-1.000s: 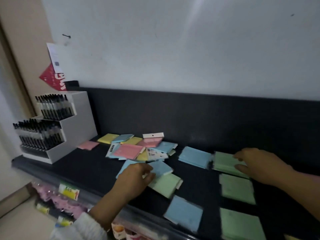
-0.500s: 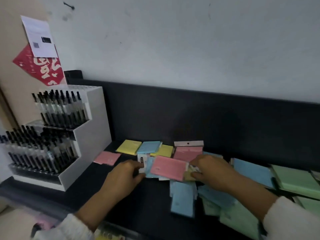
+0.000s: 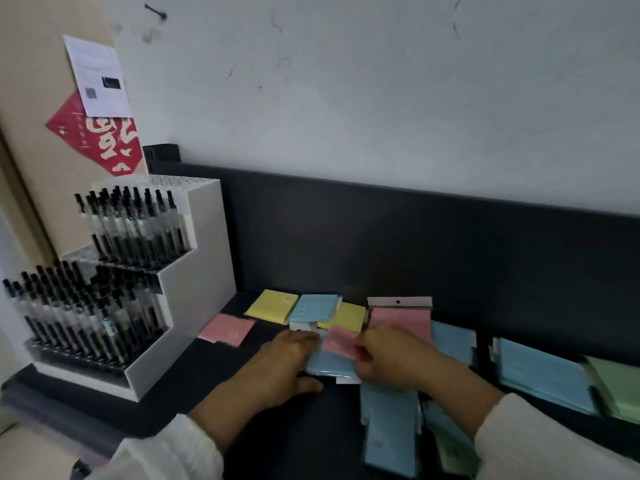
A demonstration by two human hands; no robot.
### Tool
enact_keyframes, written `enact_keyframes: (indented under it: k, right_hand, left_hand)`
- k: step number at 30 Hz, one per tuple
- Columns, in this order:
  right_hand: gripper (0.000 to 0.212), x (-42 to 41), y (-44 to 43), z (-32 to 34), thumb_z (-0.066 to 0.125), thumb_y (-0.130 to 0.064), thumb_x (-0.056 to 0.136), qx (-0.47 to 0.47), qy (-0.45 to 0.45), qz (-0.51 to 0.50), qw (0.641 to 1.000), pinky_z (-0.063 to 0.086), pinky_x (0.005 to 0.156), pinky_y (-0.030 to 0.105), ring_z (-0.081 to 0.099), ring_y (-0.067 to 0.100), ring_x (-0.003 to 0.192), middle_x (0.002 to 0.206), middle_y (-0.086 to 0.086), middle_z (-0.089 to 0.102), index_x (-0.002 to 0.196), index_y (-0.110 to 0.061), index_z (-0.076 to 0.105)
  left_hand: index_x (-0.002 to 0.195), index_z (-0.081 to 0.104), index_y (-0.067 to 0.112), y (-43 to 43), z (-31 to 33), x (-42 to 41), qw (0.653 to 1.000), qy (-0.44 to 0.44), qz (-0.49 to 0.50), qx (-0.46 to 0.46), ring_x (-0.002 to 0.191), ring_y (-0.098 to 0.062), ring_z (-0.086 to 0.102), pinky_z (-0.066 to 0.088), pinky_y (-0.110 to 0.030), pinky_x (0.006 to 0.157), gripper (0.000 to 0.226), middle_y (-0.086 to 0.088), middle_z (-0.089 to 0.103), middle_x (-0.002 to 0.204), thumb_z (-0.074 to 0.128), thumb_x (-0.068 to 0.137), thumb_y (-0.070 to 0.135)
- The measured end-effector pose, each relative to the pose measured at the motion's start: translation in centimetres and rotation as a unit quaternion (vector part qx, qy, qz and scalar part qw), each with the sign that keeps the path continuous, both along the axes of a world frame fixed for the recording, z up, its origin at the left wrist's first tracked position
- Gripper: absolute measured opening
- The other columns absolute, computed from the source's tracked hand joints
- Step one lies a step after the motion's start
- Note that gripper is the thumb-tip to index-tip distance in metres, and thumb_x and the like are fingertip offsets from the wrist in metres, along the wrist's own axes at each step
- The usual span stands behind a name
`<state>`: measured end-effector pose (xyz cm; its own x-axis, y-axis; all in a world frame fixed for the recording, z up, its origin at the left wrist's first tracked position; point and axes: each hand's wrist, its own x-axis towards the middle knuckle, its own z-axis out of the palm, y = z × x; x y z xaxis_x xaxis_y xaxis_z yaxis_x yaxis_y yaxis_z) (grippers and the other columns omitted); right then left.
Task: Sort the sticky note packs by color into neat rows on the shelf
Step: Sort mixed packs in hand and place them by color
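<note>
Mid-sort: the heap right of the pen rack [image 3: 194, 271] isn't in rows yet.

- Right hand [image 3: 391, 358] is pinching the pink pack [image 3: 341, 341] by its right edge, fingers curled.
- Left hand [image 3: 287, 362] is lying over the left edge of the blue pack [image 3: 329, 365] sitting under that pink one. It's blurred, so I can't tell if it's gripping or just pressing down.
- A loose pink one [image 3: 227, 329] is lying just beside the rack's foot.
- The yellow packs [image 3: 273, 303] and a second blue [image 3: 315, 306] are overlapping a bit further right of the rack, at the back of the shelf [image 3: 194, 386].
- The blue stack [image 3: 540, 372] and green stack [image 3: 616, 386] are sitting well right of the rack.
- The front blue packs [image 3: 391, 434] are lying right of the rack, near the shelf's front edge.

Risks as I'm reading it:
- The wrappers look slick. Pulling the pink pack sideways is likely going to drag the blue one along unless the left hand is really pinning it.
- The right sleeve is hanging over the front blue packs, so a sweep back could knock them off the edge.
- The yellow and blue overlap at the back is going to slide apart if bumped, which means re-sorting.
- The left elbow is working close to the rack, and a nudge there could topple pens.
</note>
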<state>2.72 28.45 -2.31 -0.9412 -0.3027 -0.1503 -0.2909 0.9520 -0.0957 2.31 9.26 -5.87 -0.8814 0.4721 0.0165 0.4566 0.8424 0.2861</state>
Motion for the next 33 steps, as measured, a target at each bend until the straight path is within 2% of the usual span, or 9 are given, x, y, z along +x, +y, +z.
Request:
enact_keyframes:
  k: [3,7,12,15,20,23,26,29,33]
  right_hand:
    - [0.027,-0.5,0.7,0.4,0.047,-0.031,0.089,-0.043,0.002,-0.013,0.999,0.044,0.065,0.031,0.055,0.023,0.078,0.093,0.009,0.060,0.099,-0.010,0.061]
    - [0.028,-1.0,1.7,0.2,0.041,-0.029,0.093,-0.093,-0.001,-0.032,0.995,0.049,0.070,0.034,0.059,0.023,0.085,0.103,0.010,0.061,0.104,-0.011,0.060]
    - [0.027,-1.5,2.4,-0.4,0.041,-0.028,0.095,-0.141,-0.001,-0.040,0.989,0.042,0.055,0.019,0.055,0.013,0.074,0.107,0.008,0.063,0.108,-0.012,0.059]
    - [0.024,-1.3,2.3,-0.7,0.042,-0.027,0.096,-0.171,-0.009,-0.061,0.983,0.038,0.053,0.015,0.054,0.009,0.072,0.109,0.006,0.063,0.106,-0.013,0.058]
    - [0.027,-0.7,1.3,-0.4,0.042,-0.027,0.096,-0.148,0.000,-0.096,0.984,0.042,0.066,0.024,0.056,0.018,0.084,0.113,0.008,0.063,0.113,-0.012,0.057]
    - [0.030,-0.4,0.0,-0.4,0.041,-0.025,0.097,-0.105,0.023,-0.127,0.986,0.040,0.068,0.027,0.055,0.023,0.085,0.112,0.013,0.063,0.117,-0.008,0.056]
    - [0.030,0.2,-1.2,-0.8,0.040,-0.023,0.098,-0.091,0.051,-0.159,0.982,0.042,0.073,0.030,0.059,0.029,0.094,0.112,0.016,0.063,0.118,-0.006,0.054]
    - [0.029,1.4,-2.0,-1.2,0.038,-0.016,0.097,-0.100,0.123,-0.170,0.973,0.049,0.078,0.034,0.061,0.031,0.094,0.109,0.015,0.066,0.121,-0.012,0.054]
    - [0.040,4.9,-3.3,-0.9,0.041,-0.007,0.093,-0.117,0.228,-0.157,0.954,0.052,0.076,0.036,0.063,0.025,0.090,0.110,0.005,0.065,0.127,-0.024,0.054]
  left_hand:
    - [0.142,0.033,0.020,0.9,-0.4,-0.4,1.000,0.010,0.013,0.007,0.134,-0.014,0.031,0.025,-0.024,0.109,0.070,0.001,0.034,0.147,0.062,0.083,0.044]
    - [0.140,0.036,0.022,1.5,-0.1,-0.5,1.000,0.019,0.012,-0.021,0.130,-0.014,0.037,0.030,-0.025,0.107,0.062,0.001,0.039,0.144,0.058,0.086,0.044]
    - [0.144,0.030,0.024,1.6,0.0,-0.4,0.998,0.040,-0.020,-0.050,0.135,-0.014,0.032,0.024,-0.023,0.110,0.055,0.000,0.031,0.150,0.045,0.093,0.043]
    - [0.145,0.028,0.025,1.2,0.1,-0.4,0.997,0.048,-0.037,-0.057,0.135,-0.014,0.031,0.023,-0.022,0.110,0.053,0.000,0.030,0.151,0.039,0.096,0.042]
    - [0.140,0.031,0.025,-0.3,0.6,-0.5,0.992,0.075,-0.063,-0.077,0.114,-0.014,0.049,0.041,-0.027,0.095,0.046,-0.002,0.048,0.134,0.035,0.097,0.041]
    - [0.131,0.041,0.023,-1.9,1.4,-0.7,0.991,0.101,-0.062,-0.067,0.101,-0.016,0.055,0.047,-0.030,0.085,0.037,-0.003,0.057,0.120,0.039,0.096,0.035]
    - [0.127,0.043,0.020,-3.7,1.7,-0.8,0.991,0.115,-0.044,-0.042,0.092,-0.017,0.059,0.048,-0.031,0.078,0.032,-0.003,0.061,0.112,0.039,0.097,0.028]
    - [0.132,0.044,0.022,-5.3,1.9,-0.7,0.992,0.121,-0.034,0.015,0.097,-0.015,0.058,0.047,-0.026,0.082,0.034,-0.001,0.060,0.118,0.037,0.098,0.024]
    - [0.122,0.060,0.017,-6.7,2.4,-0.2,0.964,0.209,-0.055,0.152,0.086,-0.017,0.064,0.039,-0.018,0.068,0.033,-0.005,0.069,0.106,0.058,0.089,0.012]
